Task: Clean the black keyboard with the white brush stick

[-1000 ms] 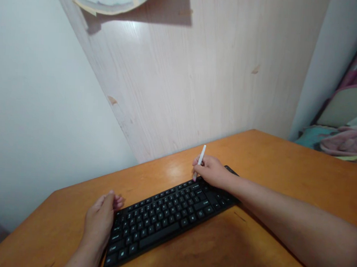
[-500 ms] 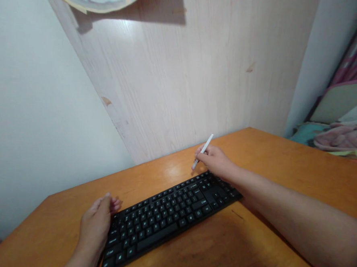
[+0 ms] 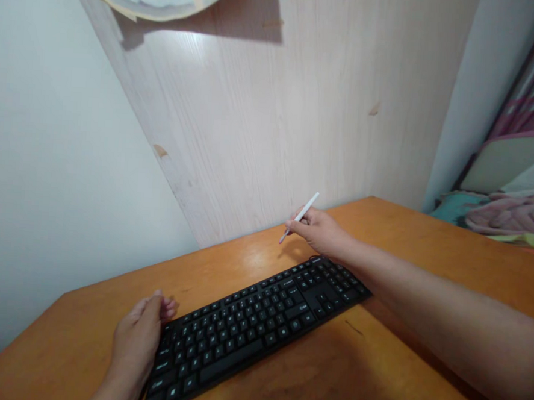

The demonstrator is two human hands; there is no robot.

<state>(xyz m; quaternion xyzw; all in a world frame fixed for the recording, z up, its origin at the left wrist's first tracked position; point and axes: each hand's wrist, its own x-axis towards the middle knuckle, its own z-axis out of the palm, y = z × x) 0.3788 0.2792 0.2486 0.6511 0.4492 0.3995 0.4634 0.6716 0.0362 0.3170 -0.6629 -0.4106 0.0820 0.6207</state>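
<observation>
A black keyboard (image 3: 241, 331) lies slantwise across the orange-brown desk, its left end nearest me. My left hand (image 3: 139, 334) rests on its side against that left end, fingers curled at the far left corner. Between the thumb and fingers of my right hand (image 3: 317, 227) is a slim white pen (image 3: 306, 207), held at a slant. Its pinkish lower tip points down and left, above the desk beyond the keyboard's far edge. My right forearm passes over the keyboard's right end and hides part of it.
Behind the desk (image 3: 427, 240) stands a pale wood-grain panel (image 3: 272, 116), with a white wall (image 3: 70, 170) at left. A picture (image 3: 170, 4) hangs at the top. Folded bedding (image 3: 514, 215) lies beyond the desk at right. A short dark mark (image 3: 354, 327) is on the desktop.
My right hand has moved slightly up and away from the keyboard, uncovering more of its right end. The pen leans over more. My left hand stays at the keyboard's left end.
</observation>
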